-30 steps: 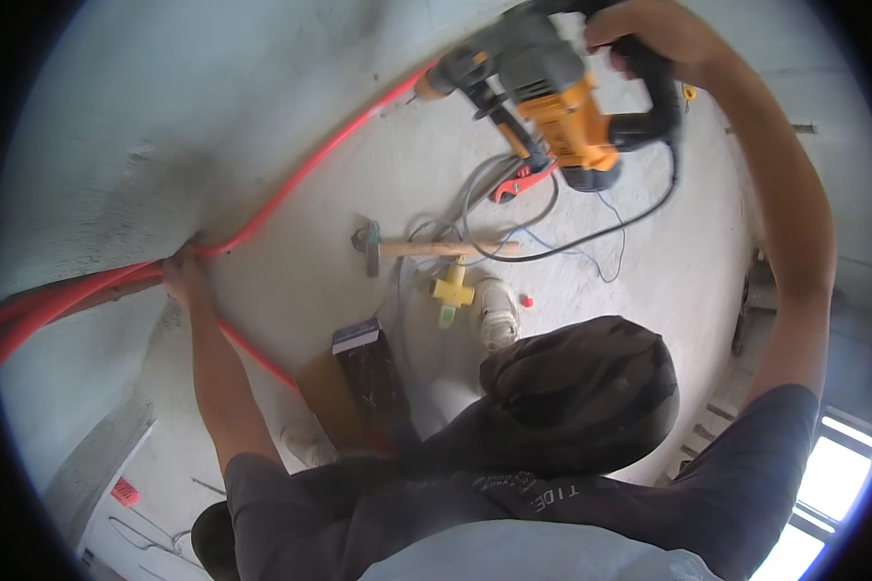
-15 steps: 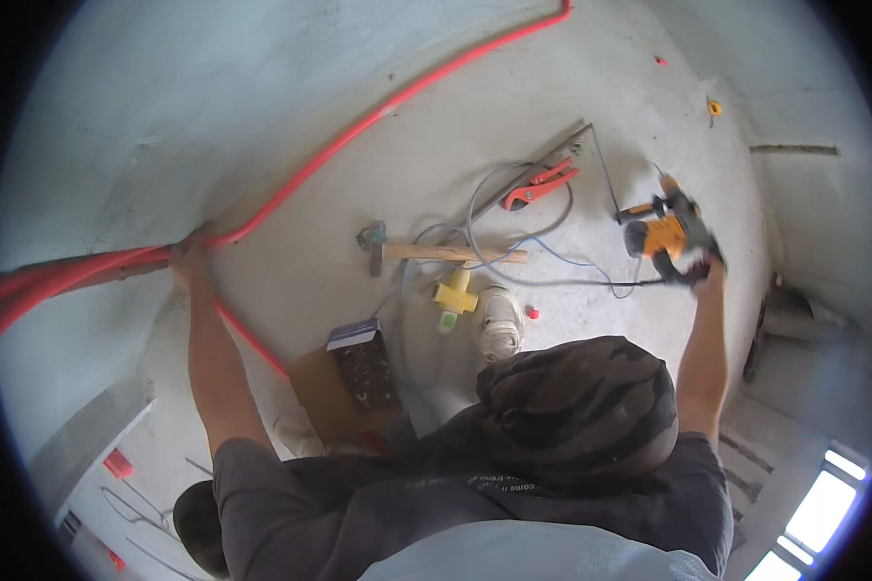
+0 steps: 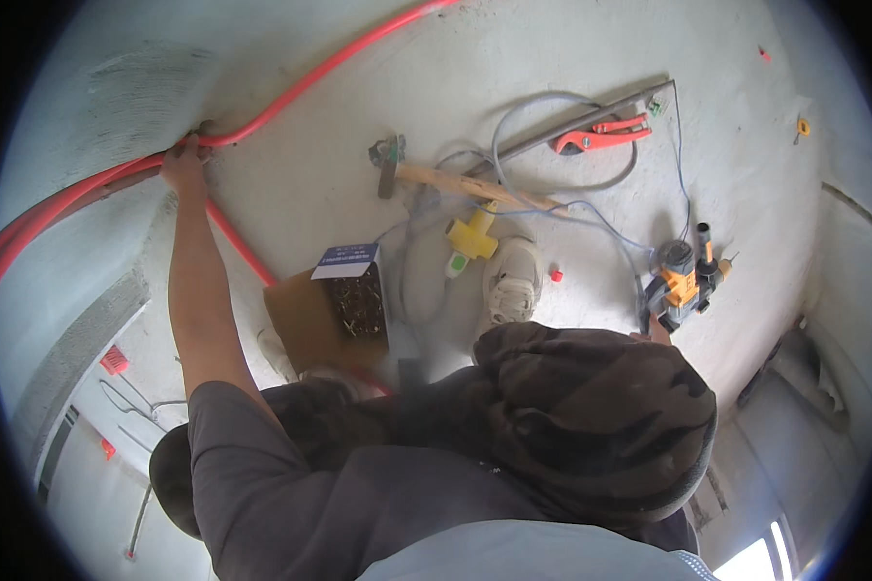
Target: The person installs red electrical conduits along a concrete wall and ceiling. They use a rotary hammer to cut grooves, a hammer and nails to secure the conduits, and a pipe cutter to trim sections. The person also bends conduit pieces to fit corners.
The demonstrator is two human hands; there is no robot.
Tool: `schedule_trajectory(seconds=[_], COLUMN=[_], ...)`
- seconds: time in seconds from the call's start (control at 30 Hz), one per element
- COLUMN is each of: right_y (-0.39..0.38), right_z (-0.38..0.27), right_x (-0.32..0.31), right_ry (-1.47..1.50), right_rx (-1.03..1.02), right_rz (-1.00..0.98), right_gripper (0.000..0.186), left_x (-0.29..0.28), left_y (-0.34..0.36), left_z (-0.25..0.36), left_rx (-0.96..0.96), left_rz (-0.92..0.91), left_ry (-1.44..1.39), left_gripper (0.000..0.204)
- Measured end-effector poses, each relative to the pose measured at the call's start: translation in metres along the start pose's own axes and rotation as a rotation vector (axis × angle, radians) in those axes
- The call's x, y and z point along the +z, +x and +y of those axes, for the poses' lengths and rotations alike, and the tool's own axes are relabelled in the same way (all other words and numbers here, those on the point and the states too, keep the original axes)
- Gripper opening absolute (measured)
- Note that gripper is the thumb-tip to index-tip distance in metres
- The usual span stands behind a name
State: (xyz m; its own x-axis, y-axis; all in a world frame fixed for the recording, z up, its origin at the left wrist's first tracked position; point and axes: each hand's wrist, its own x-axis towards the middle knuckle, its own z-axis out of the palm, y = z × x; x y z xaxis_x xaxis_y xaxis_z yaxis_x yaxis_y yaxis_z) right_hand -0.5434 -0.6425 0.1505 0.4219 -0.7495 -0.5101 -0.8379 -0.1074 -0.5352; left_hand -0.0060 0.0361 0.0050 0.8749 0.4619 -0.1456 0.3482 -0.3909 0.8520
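Observation:
At the wall on the left, my left hand [image 3: 182, 167] is closed round a bundle of red plastic pipes [image 3: 97, 184]. One pipe curves away from it to the top, and another runs down toward a cardboard box [image 3: 295, 315]. On the right, my right hand [image 3: 658, 330] is closed on the handle of an orange and black hammer drill [image 3: 681, 284], whose bit points to the right. The dark camouflage cap in front hides part of this hand and its forearm. A cable runs from the drill toward the coiled cord on the floor.
On the floor between my hands lie a wooden-handled hammer [image 3: 484, 184], red pipe cutters [image 3: 606, 136], a coiled grey cable [image 3: 513, 111] and a yellow tool [image 3: 473, 232], possibly a laser level. The opened box holds many small metal pieces. My shoe [image 3: 512, 281] stands beside it.
My right hand has brought the drill down and closer to me, turning it so the bit points rightward. My left hand stays on the red pipes. The whole view has shifted.

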Motion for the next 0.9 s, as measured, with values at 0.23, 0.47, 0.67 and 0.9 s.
schedule_trajectory(seconds=[0.23,0.47,0.67,0.9], right_y=[0.044,0.003,0.014,0.040], right_z=[-0.147,-0.212,-0.177,-0.207], right_x=[0.058,0.226,0.259,0.184], right_ry=[-0.261,-0.573,-0.371,-0.061], right_rx=[-0.293,-1.220,-1.517,-1.046], right_rz=[-0.452,-0.946,-0.805,-0.560], right_gripper=[0.035,0.017,0.014,0.012], left_x=[0.012,0.007,0.021,0.036], left_y=[0.001,-0.105,-0.225,-0.307], left_z=[-0.026,0.080,0.172,0.136], left_rx=[-0.048,0.140,0.717,0.427], left_rz=[0.005,-0.261,-0.745,-0.853], left_ry=[-0.352,0.189,0.489,0.482], left_gripper=[0.045,0.037,0.025,0.025])
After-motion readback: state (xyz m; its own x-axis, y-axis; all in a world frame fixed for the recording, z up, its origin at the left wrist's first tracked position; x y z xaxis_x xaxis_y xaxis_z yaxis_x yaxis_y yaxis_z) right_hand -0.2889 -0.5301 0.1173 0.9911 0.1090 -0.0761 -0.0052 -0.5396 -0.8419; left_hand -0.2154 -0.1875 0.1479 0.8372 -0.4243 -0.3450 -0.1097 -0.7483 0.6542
